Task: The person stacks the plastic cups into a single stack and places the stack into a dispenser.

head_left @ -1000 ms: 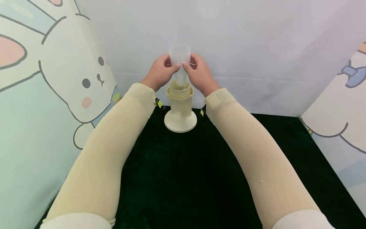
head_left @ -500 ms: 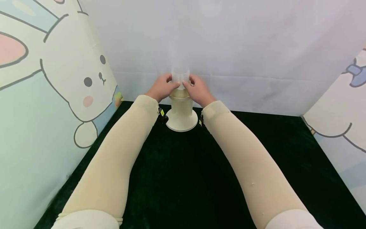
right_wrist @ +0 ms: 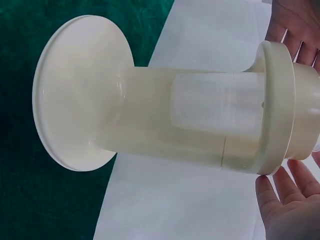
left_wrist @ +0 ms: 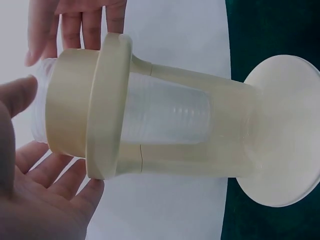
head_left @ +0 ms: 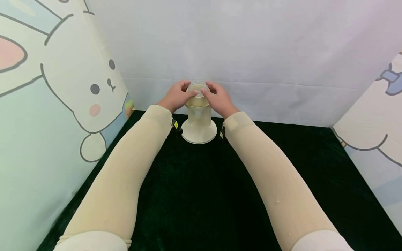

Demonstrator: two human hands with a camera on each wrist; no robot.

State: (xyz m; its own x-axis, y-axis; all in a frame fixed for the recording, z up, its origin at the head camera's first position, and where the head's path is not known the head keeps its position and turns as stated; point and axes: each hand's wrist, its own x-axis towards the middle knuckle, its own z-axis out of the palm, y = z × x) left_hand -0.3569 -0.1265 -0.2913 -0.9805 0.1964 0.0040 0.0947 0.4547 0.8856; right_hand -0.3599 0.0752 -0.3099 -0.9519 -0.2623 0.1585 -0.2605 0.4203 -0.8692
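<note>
A cream tube-shaped cup holder (head_left: 200, 116) stands upright on its round base (head_left: 199, 134), with a wider collar (left_wrist: 107, 105) near the top. Nested clear plastic cups (head_left: 198, 86) sit down inside it. Their lower part (right_wrist: 215, 102) shows through the tube in both wrist views, and only the rims stand above the top. My left hand (head_left: 177, 96) cups the left side of the top, fingers spread by the collar and thumb near the rims. My right hand (head_left: 220, 98) mirrors it on the right; the right wrist view shows its fingertips against or beside the collar.
Dark green cloth (head_left: 201, 195) covers the table. Behind the holder hangs a pale curtain (head_left: 251, 52), close to the table's back edge. A wall sheet with a cartoon rabbit (head_left: 75, 76) borders the left side, and another printed sheet (head_left: 370, 122) the right.
The cups have gone from above the holder down into it. Both hands came down with them at first; over the last half second the cups sank between nearly still hands.
</note>
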